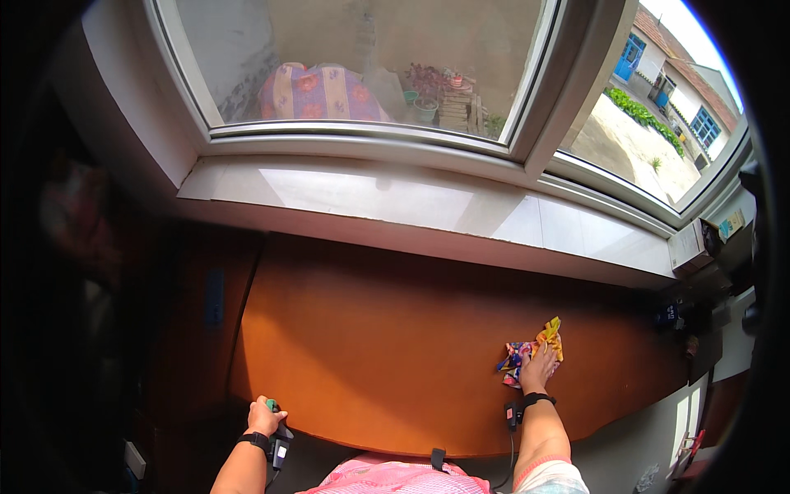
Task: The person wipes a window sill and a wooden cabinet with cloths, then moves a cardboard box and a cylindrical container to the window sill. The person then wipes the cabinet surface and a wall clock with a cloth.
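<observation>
A crumpled, multicoloured patterned cloth [512,364] lies on the brown wooden desktop [370,346], right of the middle. My right hand [538,368] presses down on it, fingers stretched over its yellow part. At the desk's front left edge, my left hand [265,417] is closed around a small object with a green part [271,404]. The fingers cover most of that object, so its kind cannot be made out. Each wrist wears a black band with a small dark device and a cable.
Behind the desk runs a white tiled windowsill [370,191] below a framed window. A white box [688,247] stands at the sill's right end. Dark items [669,315] sit at the desk's far right. A darker wooden surface [197,346] adjoins on the left, with a blue strip [214,297].
</observation>
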A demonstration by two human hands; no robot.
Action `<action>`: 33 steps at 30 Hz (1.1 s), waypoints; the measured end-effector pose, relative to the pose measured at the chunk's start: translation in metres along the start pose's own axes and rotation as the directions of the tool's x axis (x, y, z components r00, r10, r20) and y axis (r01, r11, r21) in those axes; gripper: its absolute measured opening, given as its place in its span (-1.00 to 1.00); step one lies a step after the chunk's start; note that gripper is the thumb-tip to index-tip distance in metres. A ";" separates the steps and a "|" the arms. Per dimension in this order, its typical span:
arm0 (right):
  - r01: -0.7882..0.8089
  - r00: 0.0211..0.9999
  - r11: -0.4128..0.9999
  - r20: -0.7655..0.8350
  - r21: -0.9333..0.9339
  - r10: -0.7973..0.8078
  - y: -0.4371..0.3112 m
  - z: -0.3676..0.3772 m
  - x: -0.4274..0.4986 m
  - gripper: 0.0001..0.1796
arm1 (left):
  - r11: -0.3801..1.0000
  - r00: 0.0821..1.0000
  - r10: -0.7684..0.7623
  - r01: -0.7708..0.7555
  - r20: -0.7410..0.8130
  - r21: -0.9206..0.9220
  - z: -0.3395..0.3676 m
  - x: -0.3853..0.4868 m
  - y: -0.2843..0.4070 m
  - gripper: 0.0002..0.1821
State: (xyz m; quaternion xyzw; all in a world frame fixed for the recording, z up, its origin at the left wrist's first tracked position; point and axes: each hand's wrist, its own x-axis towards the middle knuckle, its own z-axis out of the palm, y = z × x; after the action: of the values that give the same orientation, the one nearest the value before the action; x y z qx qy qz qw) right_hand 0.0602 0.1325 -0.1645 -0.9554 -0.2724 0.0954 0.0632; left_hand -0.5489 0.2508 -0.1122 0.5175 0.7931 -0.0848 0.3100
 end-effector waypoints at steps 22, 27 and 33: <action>0.888 0.457 0.460 -0.116 0.006 -0.882 -0.406 0.088 -0.031 -0.41 | 0.998 0.999 -0.047 0.048 0.011 -0.036 -0.017 -0.012 0.015 -0.54; 0.947 0.320 0.321 -0.039 -0.006 -0.947 -0.463 0.112 -0.058 -0.39 | 0.997 0.999 -0.034 0.034 0.006 -0.070 -0.008 -0.024 0.007 -0.57; 0.983 0.183 0.182 0.037 -0.032 -0.982 -0.509 0.127 -0.096 -0.38 | 0.987 1.000 0.005 -0.009 -0.028 -0.159 0.003 -0.036 0.001 -0.61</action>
State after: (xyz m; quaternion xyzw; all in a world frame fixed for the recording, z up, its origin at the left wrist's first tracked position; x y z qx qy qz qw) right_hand -0.3059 0.5191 -0.1858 -0.5616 -0.8224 0.0303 0.0854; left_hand -0.5371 0.2221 -0.0929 0.4950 0.7996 -0.0129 0.3397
